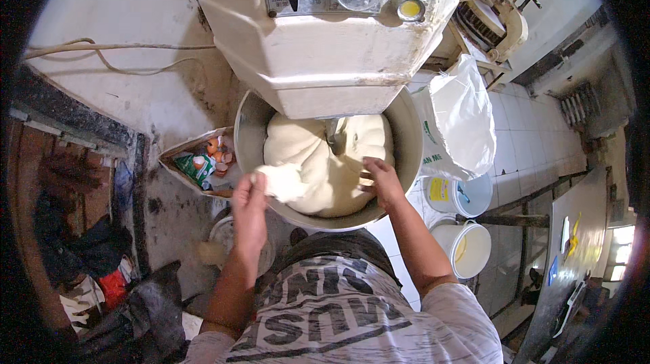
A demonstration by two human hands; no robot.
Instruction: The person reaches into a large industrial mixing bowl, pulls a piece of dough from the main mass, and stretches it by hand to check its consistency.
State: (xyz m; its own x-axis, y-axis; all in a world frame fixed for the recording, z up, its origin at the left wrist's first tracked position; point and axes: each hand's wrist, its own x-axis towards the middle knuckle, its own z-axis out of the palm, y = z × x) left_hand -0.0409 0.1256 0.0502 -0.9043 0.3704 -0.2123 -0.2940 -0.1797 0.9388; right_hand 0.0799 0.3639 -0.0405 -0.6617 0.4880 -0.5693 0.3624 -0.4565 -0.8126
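A large mass of pale, smooth dough [318, 167] fills much of the metal mixing bowl [411, 127]. A metal mixer hook [335, 135] reaches down into its middle. My left hand [249, 195], at the bowl's near left rim, is closed on a torn, whitish piece of dough [284, 183], which hangs over the main mass. My right hand [380, 180] is over the bowl's right side, its bent fingers apart at the dough's surface; whether they press into it is hard to tell. Nothing shows in that hand.
The mixer head [332, 52], with knob and buttons, rises above the bowl. An open box [193, 178] of eggshells and wrappers lies left. A white sack [464, 120] and two white buckets [467, 249] stand right. A table [565, 249] is at far right.
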